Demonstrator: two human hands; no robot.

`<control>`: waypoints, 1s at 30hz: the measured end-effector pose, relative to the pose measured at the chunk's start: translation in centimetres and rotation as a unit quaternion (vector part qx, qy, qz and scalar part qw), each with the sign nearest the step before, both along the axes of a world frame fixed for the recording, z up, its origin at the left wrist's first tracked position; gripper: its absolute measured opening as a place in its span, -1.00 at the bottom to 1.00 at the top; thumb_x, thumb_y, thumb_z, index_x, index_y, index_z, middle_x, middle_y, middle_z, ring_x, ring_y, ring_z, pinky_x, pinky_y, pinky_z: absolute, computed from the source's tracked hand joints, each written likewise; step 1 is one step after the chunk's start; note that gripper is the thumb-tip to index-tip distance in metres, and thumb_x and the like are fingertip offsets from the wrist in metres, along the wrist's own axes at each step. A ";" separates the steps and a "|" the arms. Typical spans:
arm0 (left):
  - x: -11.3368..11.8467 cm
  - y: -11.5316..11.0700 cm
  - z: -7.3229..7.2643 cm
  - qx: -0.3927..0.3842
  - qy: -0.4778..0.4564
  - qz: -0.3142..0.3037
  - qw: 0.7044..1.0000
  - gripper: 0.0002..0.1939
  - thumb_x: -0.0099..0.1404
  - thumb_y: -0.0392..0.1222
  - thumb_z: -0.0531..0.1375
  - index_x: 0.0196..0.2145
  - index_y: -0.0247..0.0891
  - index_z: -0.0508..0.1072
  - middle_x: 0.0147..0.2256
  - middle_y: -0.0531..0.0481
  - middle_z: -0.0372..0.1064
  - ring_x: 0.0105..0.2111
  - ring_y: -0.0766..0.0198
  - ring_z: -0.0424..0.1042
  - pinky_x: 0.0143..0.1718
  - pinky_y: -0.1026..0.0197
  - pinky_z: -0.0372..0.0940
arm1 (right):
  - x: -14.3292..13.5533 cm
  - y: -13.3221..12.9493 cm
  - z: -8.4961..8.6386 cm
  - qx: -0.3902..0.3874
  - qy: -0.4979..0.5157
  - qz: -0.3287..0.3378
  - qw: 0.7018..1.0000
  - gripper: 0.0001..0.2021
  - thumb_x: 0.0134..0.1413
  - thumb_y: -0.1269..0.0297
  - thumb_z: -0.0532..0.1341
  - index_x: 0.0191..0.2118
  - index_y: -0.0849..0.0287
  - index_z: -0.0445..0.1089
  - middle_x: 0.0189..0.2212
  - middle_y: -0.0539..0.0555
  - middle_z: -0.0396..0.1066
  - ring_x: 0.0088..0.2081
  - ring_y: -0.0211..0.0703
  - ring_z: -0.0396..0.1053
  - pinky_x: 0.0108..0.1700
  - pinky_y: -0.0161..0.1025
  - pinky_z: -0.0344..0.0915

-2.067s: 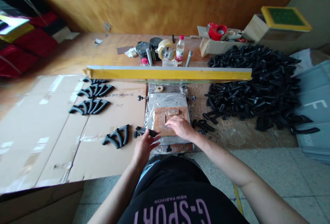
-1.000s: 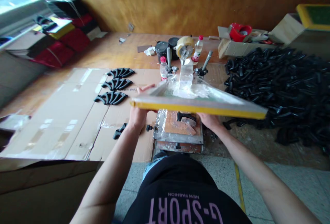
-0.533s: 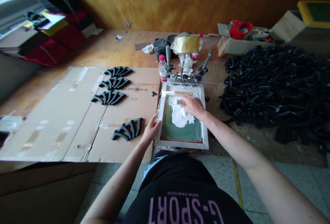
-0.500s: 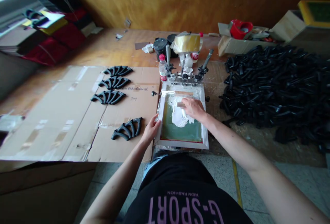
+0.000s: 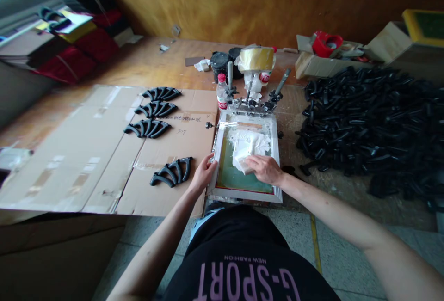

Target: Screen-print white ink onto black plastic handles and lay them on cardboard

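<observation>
A screen printing frame (image 5: pixel 249 195) with green mesh (image 5: pixel 227 174) lies in front of me under a metal clamp (image 5: pixel 248 106). White ink (image 5: pixel 248 141) is smeared over the middle of the mesh. My right hand (image 5: pixel 266 169) is closed on a small squeegee (image 5: pixel 245 165), pressed to the mesh at the near end of the ink. At the frame's left side, my left hand (image 5: pixel 204 172) grips the edge, its fingertips partly hidden. Just left of that hand lies a black ribbed, fan-shaped part (image 5: pixel 172 172) on cardboard.
Three similar black parts (image 5: pixel 148 128) lie in a column on the cardboard sheet (image 5: pixel 100 153). A large heap of black parts (image 5: pixel 360 125) fills the right side. Behind the clamp stand a red-capped bottle (image 5: pixel 222 92), dark tubs (image 5: pixel 219 64) and a yellow tape roll (image 5: pixel 256 58).
My right hand has drawn the squeegee toward me across the mesh, spreading the white ink. My left hand stays at the frame's left edge.
</observation>
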State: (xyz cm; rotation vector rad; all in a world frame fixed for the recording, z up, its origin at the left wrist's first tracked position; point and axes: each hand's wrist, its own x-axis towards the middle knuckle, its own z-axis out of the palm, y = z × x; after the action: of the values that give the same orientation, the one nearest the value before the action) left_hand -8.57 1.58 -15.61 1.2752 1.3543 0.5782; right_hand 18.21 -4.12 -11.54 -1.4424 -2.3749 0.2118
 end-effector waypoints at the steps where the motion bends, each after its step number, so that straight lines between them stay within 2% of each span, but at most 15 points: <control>1: 0.0 0.0 0.0 0.000 0.004 0.002 1.000 -0.32 0.21 0.17 0.17 0.20 -0.22 0.30 -0.33 -0.04 0.51 -0.41 0.25 0.45 -0.40 0.28 0.29 | -0.1 -0.2 -0.1 -0.007 0.003 0.011 1.000 -0.79 0.11 0.49 0.16 -0.19 0.14 0.48 -0.27 0.06 0.50 -0.23 -0.16 0.42 -0.24 -0.30 0.27; 4: 0.0 0.0 0.9 -0.002 0.014 0.000 1.000 -0.29 0.21 0.15 0.18 0.24 -0.21 0.25 -0.33 -0.03 0.49 -0.42 0.27 0.43 -0.42 0.29 0.27 | 0.0 1.3 1.0 -0.013 0.032 -0.031 0.999 -0.84 0.15 0.33 0.24 -0.14 0.09 0.47 -0.26 0.02 0.51 -0.27 -0.16 0.44 -0.26 -0.29 0.30; 6: 0.0 0.0 2.6 -0.006 0.007 -0.005 1.000 -0.24 0.20 0.16 0.20 0.28 -0.18 0.19 -0.36 0.01 0.48 -0.45 0.29 0.41 -0.45 0.31 0.25 | 0.3 4.0 2.6 -0.001 0.060 -0.095 0.994 -0.71 0.13 0.27 0.27 -0.01 0.04 0.42 -0.15 0.04 0.51 -0.21 -0.12 0.45 -0.19 -0.24 0.33; 9: 0.2 0.0 6.6 0.004 -0.031 -0.005 1.000 -0.24 0.21 0.22 0.18 0.27 -0.18 0.21 -0.43 0.06 0.44 -0.50 0.33 0.36 -0.50 0.34 0.21 | 2.4 8.1 5.2 0.012 0.073 -0.184 0.980 -0.48 0.11 0.23 0.30 0.20 -0.02 0.28 -0.06 0.08 0.48 -0.16 -0.05 0.44 -0.12 -0.14 0.34; 12: 1.1 0.6 11.0 0.017 -0.084 0.010 0.996 -0.34 0.26 0.32 0.05 0.06 -0.25 0.42 -0.49 0.05 0.40 -0.58 0.36 0.30 -0.59 0.34 0.16 | 7.3 9.5 6.2 0.035 0.106 -0.281 0.953 -0.53 0.16 0.12 0.22 0.19 0.04 0.31 -0.17 0.10 0.50 -0.23 -0.03 0.44 -0.13 -0.11 0.33; 14: 2.2 1.7 13.6 0.064 -0.133 0.038 0.988 -0.38 0.30 0.33 -0.02 -0.10 -0.28 0.48 -0.45 0.00 0.42 -0.56 0.36 0.34 -0.58 0.34 0.20 | 10.7 8.7 5.2 0.039 0.145 -0.351 0.924 -0.64 0.22 0.11 0.13 0.04 0.14 0.42 -0.26 0.12 0.51 -0.26 -0.04 0.43 -0.15 -0.13 0.31; 16: 3.8 3.2 15.8 0.134 -0.193 0.063 0.970 -0.43 0.34 0.28 -0.03 -0.15 -0.27 0.46 -0.36 -0.04 0.45 -0.42 0.31 0.43 -0.49 0.33 0.30 | 12.5 6.9 3.0 0.001 0.155 -0.399 0.904 -0.68 0.23 0.12 0.09 -0.15 0.21 0.48 -0.34 0.13 0.50 -0.30 -0.05 0.42 -0.18 -0.15 0.31; 18: 5.5 4.9 17.5 0.168 -0.245 0.065 0.953 -0.46 0.38 0.24 -0.07 -0.12 -0.26 0.44 -0.29 -0.07 0.45 -0.28 0.26 0.48 -0.40 0.31 0.35 | 11.8 4.9 0.2 -0.064 0.136 -0.372 0.916 -0.69 0.23 0.09 0.10 -0.26 0.21 0.48 -0.36 0.12 0.49 -0.31 -0.07 0.40 -0.17 -0.16 0.31; 19: 6.2 5.5 17.9 0.170 -0.262 0.065 0.948 -0.45 0.39 0.24 -0.09 -0.09 -0.25 0.42 -0.28 -0.08 0.45 -0.24 0.25 0.49 -0.37 0.30 0.37 | 10.7 3.9 -1.1 -0.090 0.123 -0.324 0.934 -0.69 0.22 0.07 0.13 -0.29 0.20 0.47 -0.34 0.12 0.48 -0.30 -0.09 0.40 -0.16 -0.17 0.30; 21: 7.4 5.7 17.7 0.170 -0.285 0.090 0.939 -0.45 0.39 0.24 -0.12 -0.02 -0.23 0.38 -0.26 -0.09 0.46 -0.20 0.24 0.49 -0.34 0.28 0.39 | 7.5 2.5 -3.3 -0.104 0.077 -0.222 0.967 -0.71 0.17 0.05 0.21 -0.33 0.20 0.45 -0.25 0.15 0.46 -0.20 -0.07 0.39 -0.09 -0.17 0.28; 23: 8.0 4.2 15.6 0.145 -0.297 0.126 0.935 -0.45 0.37 0.26 -0.07 0.02 -0.22 0.34 -0.23 -0.10 0.48 -0.22 0.24 0.50 -0.35 0.28 0.40 | 4.3 1.6 -4.2 -0.107 0.017 -0.190 0.976 -0.77 0.16 0.13 0.24 -0.35 0.21 0.43 -0.21 0.20 0.44 -0.12 -0.03 0.37 -0.04 -0.16 0.25; 25: 8.3 1.2 12.2 0.034 -0.285 0.112 0.951 -0.44 0.32 0.26 0.04 0.00 -0.27 0.35 -0.21 -0.16 0.49 -0.28 0.21 0.51 -0.41 0.27 0.40 | 1.5 1.1 -3.8 -0.122 -0.015 -0.233 0.965 -0.83 0.23 0.23 0.18 -0.30 0.23 0.40 -0.25 0.23 0.45 -0.14 -0.01 0.38 -0.07 -0.16 0.25; 27: 8.3 -2.3 8.5 -0.162 -0.239 0.032 0.957 -0.41 0.25 0.25 0.15 -0.03 -0.34 0.38 -0.14 -0.27 0.50 -0.28 0.13 0.52 -0.45 0.22 0.41 | -1.0 0.6 -2.6 -0.126 0.000 -0.284 0.950 -0.83 0.29 0.28 0.10 -0.22 0.24 0.38 -0.29 0.23 0.47 -0.18 -0.01 0.39 -0.13 -0.17 0.26; 28: 8.2 -3.9 6.9 -0.218 -0.232 0.031 0.947 -0.42 0.24 0.24 0.16 -0.02 -0.32 0.38 -0.08 -0.29 0.48 -0.23 0.09 0.53 -0.42 0.18 0.44 | -2.1 0.3 -2.0 -0.119 0.019 -0.285 0.951 -0.83 0.30 0.28 0.08 -0.19 0.24 0.37 -0.29 0.23 0.47 -0.18 -0.01 0.39 -0.14 -0.17 0.26; 30: 7.7 -6.0 4.7 -0.262 -0.245 0.058 0.932 -0.48 0.25 0.19 0.18 -0.05 -0.31 0.39 -0.01 -0.28 0.44 -0.18 0.09 0.52 -0.33 0.14 0.46 | -4.0 -0.5 -1.0 -0.098 0.065 -0.210 0.971 -0.84 0.31 0.27 0.08 -0.20 0.21 0.36 -0.27 0.20 0.47 -0.13 -0.02 0.39 -0.12 -0.19 0.26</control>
State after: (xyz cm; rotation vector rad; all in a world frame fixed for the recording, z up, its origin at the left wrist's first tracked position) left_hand -0.85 -4.43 -10.88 0.5676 1.0616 0.5239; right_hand 14.23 -4.62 -12.54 -1.9176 -1.9323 0.4238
